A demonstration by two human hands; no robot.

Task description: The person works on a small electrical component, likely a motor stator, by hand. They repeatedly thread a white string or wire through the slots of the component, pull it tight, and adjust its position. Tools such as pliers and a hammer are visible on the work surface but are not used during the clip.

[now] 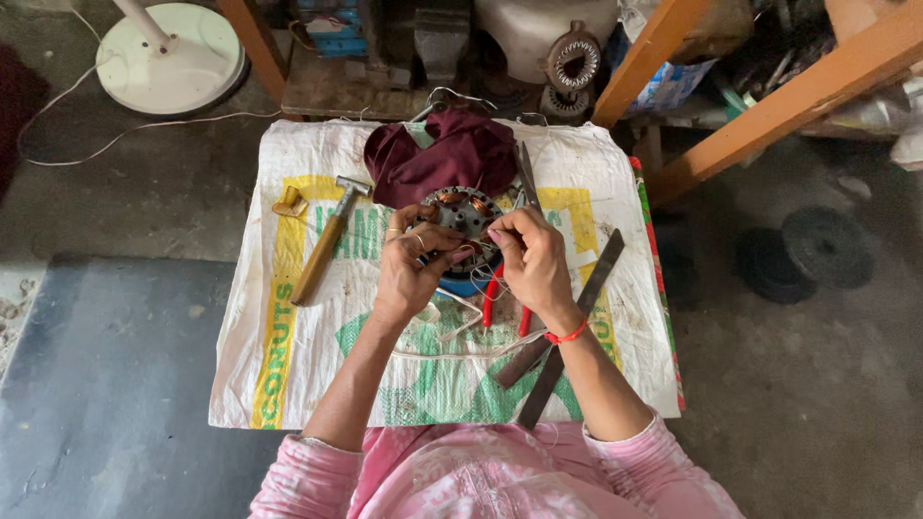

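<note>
A round motor stator [463, 212] with copper windings lies on a white woven sack [288, 346] spread on the floor. My left hand [415, 265] grips the stator's near edge, rings on two fingers. My right hand [532, 259] pinches at the stator's right side, with a thin white cord [452, 332] trailing toward me. Red-handled pliers [492, 300] lie under my hands. A red thread circles my right wrist.
A wooden-handled hammer [325, 246] lies left on the sack. A maroon cloth [444, 154] sits behind the stator. Two long dark metal strips [577, 312] lie at the right. A fan base [171, 56], a wooden frame [769, 106] and dark discs [806, 252] surround the sack.
</note>
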